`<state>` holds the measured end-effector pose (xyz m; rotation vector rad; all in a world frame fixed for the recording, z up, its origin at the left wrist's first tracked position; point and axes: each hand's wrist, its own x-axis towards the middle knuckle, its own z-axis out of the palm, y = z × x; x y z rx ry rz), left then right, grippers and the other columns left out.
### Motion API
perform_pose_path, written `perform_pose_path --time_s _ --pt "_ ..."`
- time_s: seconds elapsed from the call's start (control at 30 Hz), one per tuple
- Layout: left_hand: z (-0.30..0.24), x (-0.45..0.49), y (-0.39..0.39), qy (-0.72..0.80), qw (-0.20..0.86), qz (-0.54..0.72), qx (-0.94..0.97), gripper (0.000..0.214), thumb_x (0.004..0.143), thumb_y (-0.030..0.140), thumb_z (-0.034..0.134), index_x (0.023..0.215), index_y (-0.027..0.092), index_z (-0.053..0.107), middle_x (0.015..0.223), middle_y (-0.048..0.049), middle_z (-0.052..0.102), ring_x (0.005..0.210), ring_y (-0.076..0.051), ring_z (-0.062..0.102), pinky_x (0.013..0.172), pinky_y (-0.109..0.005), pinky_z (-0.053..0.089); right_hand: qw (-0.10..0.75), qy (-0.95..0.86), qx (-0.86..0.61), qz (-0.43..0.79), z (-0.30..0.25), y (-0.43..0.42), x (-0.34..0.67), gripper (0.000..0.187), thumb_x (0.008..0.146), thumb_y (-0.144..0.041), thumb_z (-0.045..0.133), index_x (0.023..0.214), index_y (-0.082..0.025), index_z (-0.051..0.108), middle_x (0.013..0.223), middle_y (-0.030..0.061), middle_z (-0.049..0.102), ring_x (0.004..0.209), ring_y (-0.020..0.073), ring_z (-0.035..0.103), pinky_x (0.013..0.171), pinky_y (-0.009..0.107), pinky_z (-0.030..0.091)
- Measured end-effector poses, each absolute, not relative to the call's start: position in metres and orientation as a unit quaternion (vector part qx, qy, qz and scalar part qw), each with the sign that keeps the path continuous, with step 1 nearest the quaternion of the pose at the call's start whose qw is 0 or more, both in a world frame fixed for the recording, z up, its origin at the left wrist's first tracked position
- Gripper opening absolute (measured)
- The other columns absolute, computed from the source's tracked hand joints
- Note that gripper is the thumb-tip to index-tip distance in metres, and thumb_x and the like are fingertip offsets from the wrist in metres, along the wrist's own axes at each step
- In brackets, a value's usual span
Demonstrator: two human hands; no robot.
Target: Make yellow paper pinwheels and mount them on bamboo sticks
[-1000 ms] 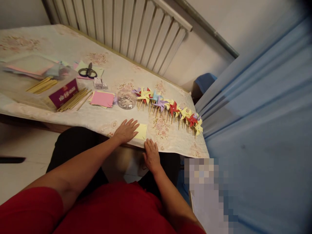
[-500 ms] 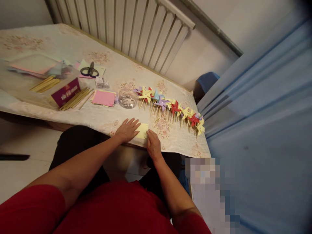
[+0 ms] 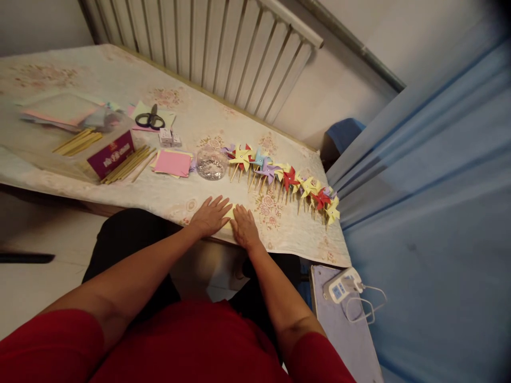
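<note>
My left hand [image 3: 211,215] lies flat with spread fingers on a yellow paper square [image 3: 230,214] near the table's front edge. My right hand [image 3: 244,227] rests flat on the same square, right beside the left, so only a thin strip of yellow shows between them. Just beyond the hands a row of several paper pinwheels [image 3: 284,177] on wooden sticks runs toward the table's right corner.
A small glass bowl [image 3: 210,163] of shiny bits, pink paper squares [image 3: 172,162], wooden sticks [image 3: 126,164], a purple box [image 3: 111,155], scissors [image 3: 150,118] and paper stacks [image 3: 59,110] lie on the flowered tablecloth [image 3: 167,197]. Behind stands a radiator [image 3: 223,53]; a blue curtain [image 3: 431,186] hangs right.
My right hand has slid left from the table's edge onto the yellow square, covering most of it. The left hand has stayed in place.
</note>
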<state>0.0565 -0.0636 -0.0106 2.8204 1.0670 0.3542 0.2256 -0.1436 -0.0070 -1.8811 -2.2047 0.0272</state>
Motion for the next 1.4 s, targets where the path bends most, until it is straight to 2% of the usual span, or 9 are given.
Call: perform_pose_path --time_s 0.33,0.63,0.93,1.07,1.17,1.27,1.4 --pt "-0.013 0.051 -0.062 0.366 0.059 0.122 0.921 0.060 0.098 0.047 0.038 0.151 0.019 0.046 0.161 -0.0107 0.039 0.151 -0.033 0.027 0.122 -0.055 0.017 0.096 -0.743 -0.663 -0.008 -0.010 -0.148 0.233 0.061 0.103 -0.042 0.043 0.151 -0.006 0.038 0.161 0.0205 0.033 0.153 0.0307 0.025 0.123 0.054 0.020" --pt "-0.007 0.027 -0.055 0.399 0.076 0.090 0.910 0.062 0.098 0.050 0.037 0.152 0.019 0.044 0.164 -0.0090 0.034 0.153 -0.032 0.023 0.123 -0.054 0.014 0.102 -0.741 -0.664 -0.018 -0.010 -0.152 0.231 0.068 0.101 -0.050 0.046 0.150 -0.003 0.039 0.161 0.0230 0.033 0.152 0.0326 0.025 0.123 0.054 0.017" --pt "-0.005 0.015 -0.034 0.440 0.168 0.075 0.879 0.064 0.102 0.050 0.021 0.159 0.023 0.029 0.165 -0.0076 0.031 0.154 -0.025 0.024 0.122 -0.046 0.021 0.113 -0.739 -0.664 -0.019 -0.012 -0.151 0.231 0.068 0.100 -0.050 0.047 0.149 -0.004 0.040 0.160 0.0232 0.034 0.152 0.0324 0.026 0.123 0.055 0.017" --pt "-0.002 0.014 -0.034 0.424 0.168 0.069 0.887 0.065 0.100 0.055 0.027 0.159 0.027 0.030 0.167 -0.0078 0.026 0.154 -0.027 0.022 0.121 -0.049 0.020 0.119 -0.737 -0.665 -0.018 -0.014 -0.151 0.231 0.068 0.100 -0.050 0.047 0.149 -0.004 0.040 0.160 0.0230 0.034 0.152 0.0327 0.026 0.123 0.054 0.017" --pt "0.001 0.013 -0.038 0.408 0.160 0.056 0.897 0.063 0.099 0.058 0.032 0.155 0.030 0.038 0.168 -0.0078 0.023 0.155 -0.029 0.019 0.122 -0.051 0.018 0.119 -0.737 -0.665 -0.018 -0.014 -0.151 0.231 0.069 0.100 -0.050 0.047 0.149 -0.003 0.040 0.160 0.0233 0.033 0.152 0.0327 0.026 0.123 0.054 0.016" --pt "0.002 0.013 -0.043 0.401 0.138 0.043 0.905 0.063 0.095 0.061 0.040 0.150 0.031 0.047 0.167 -0.0082 0.026 0.155 -0.030 0.018 0.122 -0.051 0.015 0.120 -0.736 -0.666 -0.017 -0.012 -0.152 0.229 0.068 0.100 -0.050 0.048 0.150 -0.004 0.040 0.160 0.0235 0.033 0.152 0.0321 0.026 0.123 0.054 0.017" --pt "-0.001 0.015 -0.047 0.400 0.111 0.058 0.908 0.068 0.091 0.061 0.050 0.149 0.027 0.049 0.165 -0.0090 0.030 0.154 -0.031 0.020 0.123 -0.050 0.014 0.144 -0.735 -0.663 -0.005 -0.013 -0.152 0.233 0.066 0.098 -0.049 0.050 0.148 -0.006 0.043 0.159 0.0219 0.038 0.151 0.0317 0.028 0.123 0.054 0.019"
